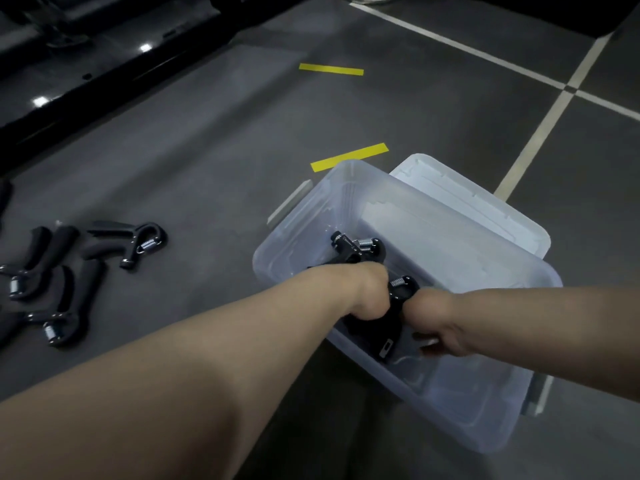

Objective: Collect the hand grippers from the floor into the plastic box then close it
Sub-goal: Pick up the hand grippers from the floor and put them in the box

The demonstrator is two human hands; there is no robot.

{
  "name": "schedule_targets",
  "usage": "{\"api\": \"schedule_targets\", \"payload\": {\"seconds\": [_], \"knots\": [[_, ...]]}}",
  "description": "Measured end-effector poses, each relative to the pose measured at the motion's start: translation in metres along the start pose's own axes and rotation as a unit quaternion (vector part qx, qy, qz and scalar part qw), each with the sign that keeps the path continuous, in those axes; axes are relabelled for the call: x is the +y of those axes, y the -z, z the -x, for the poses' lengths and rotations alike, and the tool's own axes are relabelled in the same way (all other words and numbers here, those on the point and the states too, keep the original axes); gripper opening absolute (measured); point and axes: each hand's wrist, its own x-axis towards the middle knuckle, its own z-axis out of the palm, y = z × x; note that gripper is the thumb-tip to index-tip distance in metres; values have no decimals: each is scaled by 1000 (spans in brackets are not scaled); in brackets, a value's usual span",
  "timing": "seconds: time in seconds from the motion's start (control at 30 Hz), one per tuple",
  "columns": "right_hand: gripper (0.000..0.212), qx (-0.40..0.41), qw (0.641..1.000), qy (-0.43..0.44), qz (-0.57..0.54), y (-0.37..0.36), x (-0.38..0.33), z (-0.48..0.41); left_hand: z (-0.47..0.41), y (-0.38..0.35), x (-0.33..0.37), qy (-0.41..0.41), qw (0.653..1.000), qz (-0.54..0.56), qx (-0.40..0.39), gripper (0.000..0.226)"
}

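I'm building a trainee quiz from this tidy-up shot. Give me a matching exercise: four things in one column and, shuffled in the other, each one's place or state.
Things
1. plastic box
2. lid
3. loose hand grippers
4. tape strip

Places or states
A. yellow, stuck to the floor
B. lying on the floor at left
C. open, translucent
D. off, lying at the box's far side

Pairs: 1-C, 2-D, 3-B, 4-A

Leftmost hand gripper [20, 320] (edge-cropped)
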Motion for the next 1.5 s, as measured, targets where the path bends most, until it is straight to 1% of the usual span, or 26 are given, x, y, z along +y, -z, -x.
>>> {"api": "schedule_targets", "payload": {"seconds": [0.1,0.17,0.27,0.3,0.37,0.43,0.47,0.5,0.57,0.6,0.63,0.7,0.73,0.83,0.93,1.0,1.17,1.33,1.43,1.5], "knots": [[19,18,995,92,-43,-1,-27,23,15,21,-4,-20,996,37,74,27],[17,25,987,141,-66,-4,-52,44,29,35,-15,-38,986,94,135,24],[16,-17,979,183,-88,-18,-83,73,50,48,-42,-67,960,135,234,15],[18,-27,976,201,-84,-25,-91,79,56,50,-53,-71,952,145,259,16],[23,-14,968,241,-68,-38,-104,89,71,51,-76,-78,930,179,311,20],[28,19,957,286,-39,-53,-115,98,87,51,-97,-67,899,248,354,25],[28,40,949,313,-8,-60,-120,103,94,52,-109,-58,886,271,371,26],[27,56,939,338,17,-67,-125,106,100,51,-120,-46,877,282,386,26],[24,50,925,374,41,-85,-136,114,108,48,-147,-12,870,280,406,24],[24,40,920,387,50,-96,-142,115,114,46,-160,9,874,272,403,24],[24,31,915,398,59,-109,-148,113,118,43,-175,32,887,252,387,26],[25,2,912,401,83,-140,-158,106,128,33,-207,81,917,204,333,28],[24,-14,913,394,100,-151,-161,103,131,28,-218,109,924,193,311,28],[18,-46,912,374,160,-201,-167,87,145,8,-264,181,925,197,269,29],[7,-94,922,313,205,-246,-163,85,165,-15,-297,224,930,175,235,30],[6,-120,924,286,223,-275,-156,87,179,-31,-317,238,934,165,208,31],[21,-140,909,280,275,-320,-135,86,206,-61,-358,269,924,190,193,32],[24,-151,899,270,310,-351,-128,89,222,-85,-381,272,928,191,167,34],[25,-164,888,281,326,-375,-132,93,234,-97,-388,277,933,163,164,36],[30,-158,879,301,336,-396,-135,95,243,-106,-392,284,937,126,161,38]]}}
